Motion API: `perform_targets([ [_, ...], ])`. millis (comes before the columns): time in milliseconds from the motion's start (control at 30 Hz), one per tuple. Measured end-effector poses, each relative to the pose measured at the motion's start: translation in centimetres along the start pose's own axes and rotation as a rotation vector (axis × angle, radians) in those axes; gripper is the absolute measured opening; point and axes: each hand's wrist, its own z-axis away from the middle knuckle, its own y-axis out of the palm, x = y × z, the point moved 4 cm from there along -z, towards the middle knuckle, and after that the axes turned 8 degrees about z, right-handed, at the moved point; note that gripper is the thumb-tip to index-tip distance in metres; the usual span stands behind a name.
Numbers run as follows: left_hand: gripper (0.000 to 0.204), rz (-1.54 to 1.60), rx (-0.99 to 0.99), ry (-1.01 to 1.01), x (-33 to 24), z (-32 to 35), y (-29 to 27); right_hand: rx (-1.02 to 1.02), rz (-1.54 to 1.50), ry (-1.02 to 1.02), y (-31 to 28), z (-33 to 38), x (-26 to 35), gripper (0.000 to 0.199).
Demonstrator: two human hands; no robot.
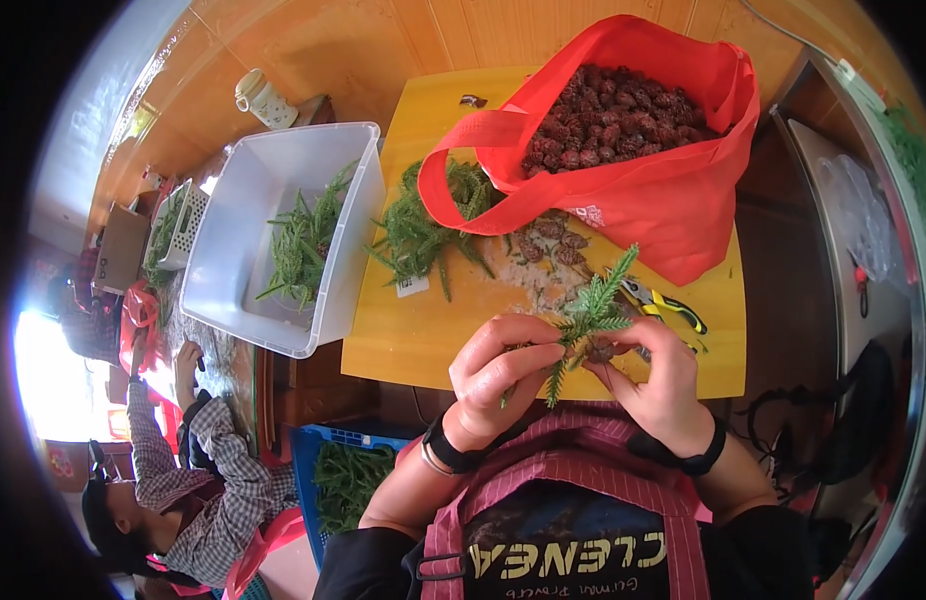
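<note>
Wooden flooring fills the upper part of the frame, and a yellow table (423, 345) sits at the centre, carrying most of the work. On it, at upper right, a red bag (673, 200) stands open, full of dark brown cones (613, 120). A heap of green sprigs (423, 230) lies left of the bag, a few loose cones (553, 240) rest just below its handle, and yellow-handled pliers (663, 305) lie at centre right. A white plastic bin (343, 290) at upper left holds more cuttings. At lower left another person in a checked shirt (193, 480) works beside a blue crate (308, 470) of greenery.

At lower centre, the left hand (498, 375) and the right hand (663, 385) are both closed around one needle-leaved twig (588, 310), held just over the table's near edge, with a cone (600, 350) seemingly attached between the thumbs. The step in hand looks like separating cone from twig; the next move would call for a firm twist or pinch at the stem.
</note>
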Motion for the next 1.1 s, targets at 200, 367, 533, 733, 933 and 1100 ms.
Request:
perform_targets([
  [200, 0.035, 0.061, 0.006, -0.096, 0.4, -0.2, 0.2, -0.064, 0.029, -0.076, -0.2, -0.4, 0.4, 0.071],
  [367, 0.034, 0.09, -0.002, -0.175, 0.7, -0.2, 0.4, 0.004, 0.075, -0.054, -0.6, -1.6, 1.3, 0.071],
  [533, 0.023, 0.173, 0.013, -0.295, 1.4, 0.1, 0.4, 0.066, 0.035, 0.044, -0.3, -2.2, 1.3, 0.052],
  [733, 0.022, 0.18, 0.057, -0.457, 1.5, -0.1, 0.8, 0.016, -0.032, 0.04, -0.2, -2.5, 1.1, 0.046],
  [933, 0.025, 0.265, -0.001, -0.45, 1.2, 0.4, 1.4, 0.025, -0.012, 0.016, -0.5, -2.6, 1.3, 0.041],
  [1100, 0.031, 0.21, 0.064, -0.343, 1.3, 0.3, 1.3, 0.074, -0.026, 0.068, -0.4, -2.5, 1.4, 0.039],
])
